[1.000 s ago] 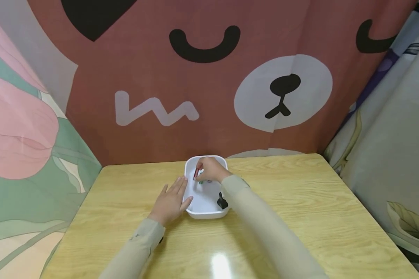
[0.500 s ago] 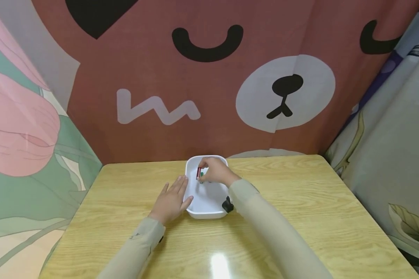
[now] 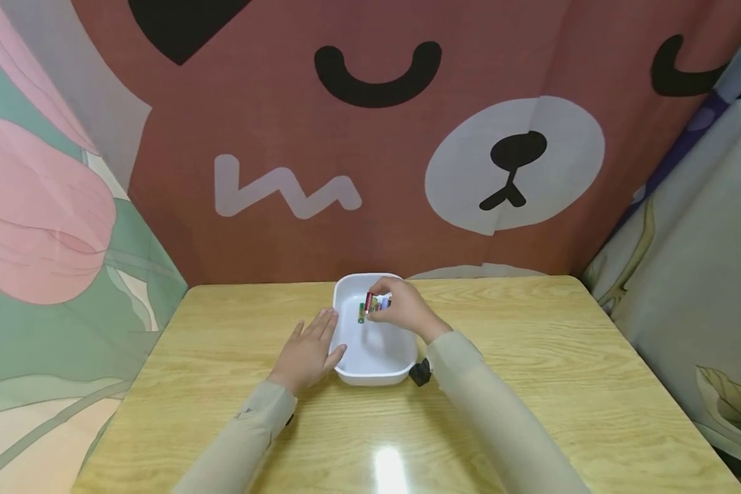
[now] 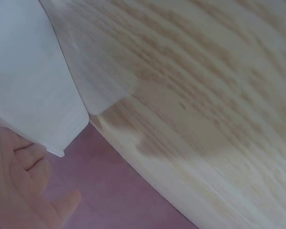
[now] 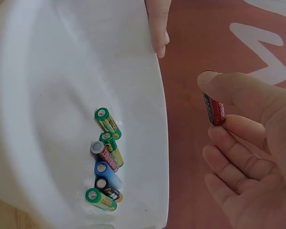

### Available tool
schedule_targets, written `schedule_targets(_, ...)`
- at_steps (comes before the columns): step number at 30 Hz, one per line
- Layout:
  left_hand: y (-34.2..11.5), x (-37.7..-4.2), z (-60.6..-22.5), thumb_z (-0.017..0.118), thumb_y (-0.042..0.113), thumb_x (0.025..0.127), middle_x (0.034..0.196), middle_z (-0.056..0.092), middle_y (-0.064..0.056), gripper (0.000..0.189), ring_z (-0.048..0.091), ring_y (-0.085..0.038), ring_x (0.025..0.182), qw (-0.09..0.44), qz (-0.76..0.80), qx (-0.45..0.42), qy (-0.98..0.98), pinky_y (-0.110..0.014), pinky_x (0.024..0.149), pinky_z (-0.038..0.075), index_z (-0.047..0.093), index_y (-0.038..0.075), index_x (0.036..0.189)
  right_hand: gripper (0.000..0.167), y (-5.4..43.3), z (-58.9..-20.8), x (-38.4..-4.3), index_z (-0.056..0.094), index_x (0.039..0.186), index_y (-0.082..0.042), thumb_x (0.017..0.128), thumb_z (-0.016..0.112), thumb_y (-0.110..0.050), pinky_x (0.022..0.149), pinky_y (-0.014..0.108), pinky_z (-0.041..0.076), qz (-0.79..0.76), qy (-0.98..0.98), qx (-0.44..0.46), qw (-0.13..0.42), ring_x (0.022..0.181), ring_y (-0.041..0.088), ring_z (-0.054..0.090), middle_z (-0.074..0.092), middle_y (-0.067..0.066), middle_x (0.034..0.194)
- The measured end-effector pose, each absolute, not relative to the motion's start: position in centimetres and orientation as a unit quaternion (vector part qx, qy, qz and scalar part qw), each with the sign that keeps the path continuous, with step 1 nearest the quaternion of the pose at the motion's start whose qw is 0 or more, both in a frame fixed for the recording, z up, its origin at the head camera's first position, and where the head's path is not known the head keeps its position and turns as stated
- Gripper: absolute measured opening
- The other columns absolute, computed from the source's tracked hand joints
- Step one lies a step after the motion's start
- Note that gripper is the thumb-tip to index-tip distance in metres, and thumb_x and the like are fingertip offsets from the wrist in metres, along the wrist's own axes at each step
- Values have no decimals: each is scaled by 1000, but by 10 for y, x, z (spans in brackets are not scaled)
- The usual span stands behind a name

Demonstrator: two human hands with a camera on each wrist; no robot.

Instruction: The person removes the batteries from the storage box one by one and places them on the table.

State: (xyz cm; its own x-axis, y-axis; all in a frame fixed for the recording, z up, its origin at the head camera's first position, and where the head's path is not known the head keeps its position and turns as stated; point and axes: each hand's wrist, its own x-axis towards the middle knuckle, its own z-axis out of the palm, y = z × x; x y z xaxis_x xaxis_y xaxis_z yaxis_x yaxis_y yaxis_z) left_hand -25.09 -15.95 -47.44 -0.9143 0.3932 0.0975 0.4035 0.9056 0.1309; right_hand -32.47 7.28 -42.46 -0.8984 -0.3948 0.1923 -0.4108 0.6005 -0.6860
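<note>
My right hand (image 3: 407,310) pinches a red AA-type battery (image 5: 215,110) between thumb and fingertips, with the battery's ends at the finger pads. In the head view it is over the far part of a white plastic tray (image 3: 379,353). Several batteries lie side by side in a row inside the tray; a green one (image 5: 107,123) is at one end, with a blue one (image 5: 107,173) and a black one (image 5: 108,189) further along. My left hand (image 3: 307,348) rests with extended fingers against the tray's left rim.
The tray stands on a wood-grain table (image 3: 531,384), close to its back edge. Behind hangs a reddish-brown curtain (image 3: 272,254) with a bear print. A small black device (image 3: 420,372) is at the right wrist, beside the tray's near right corner.
My right hand has moved rightward over the tray with the red battery, and more of the batteries lying there show. The left hand stays at the rim.
</note>
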Motion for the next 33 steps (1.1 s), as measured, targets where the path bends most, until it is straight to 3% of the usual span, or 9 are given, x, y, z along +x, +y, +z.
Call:
schedule_targets(6, -158, -254, -475, 40, 51, 106, 166, 25, -11, 73, 20, -26, 154, 28, -73, -201, -977, -56, 122, 20, 27, 2, 160, 45, 82, -427, -318, 69, 115, -2, 76, 90, -13, 101, 45, 52, 425, -881, 208, 12, 114, 36, 65, 70, 14, 114)
schedule_targets(12, -159, -256, -475, 38, 53, 106, 166, 25, -10, 75, 20, -26, 154, 27, -69, -201, -977, -56, 122, 20, 27, 3, 160, 45, 89, -429, -308, 69, 115, -3, 76, 90, -13, 101, 42, 53, 446, -876, 183, 20, 113, 35, 65, 70, 10, 112)
schedule_targets(22, -161, -255, -477, 38, 54, 106, 166, 24, -11, 75, 20, -27, 154, 23, -61, -202, -977, -56, 122, 20, 27, 2, 160, 49, 104, -430, -287, 67, 124, 0, 80, 86, -9, 102, 45, 51, 480, -863, 154, 27, 120, 40, 62, 66, 15, 126)
schedule_targets(33, -160, -254, -479, 35, 55, 106, 167, 23, -11, 76, 19, -26, 154, 22, -57, -202, -977, -55, 122, 20, 26, 2, 160, 51, 123, -429, -271, 65, 129, -3, 83, 84, -11, 101, 44, 52, 460, -876, 134, 62, 121, 38, 62, 64, 14, 129)
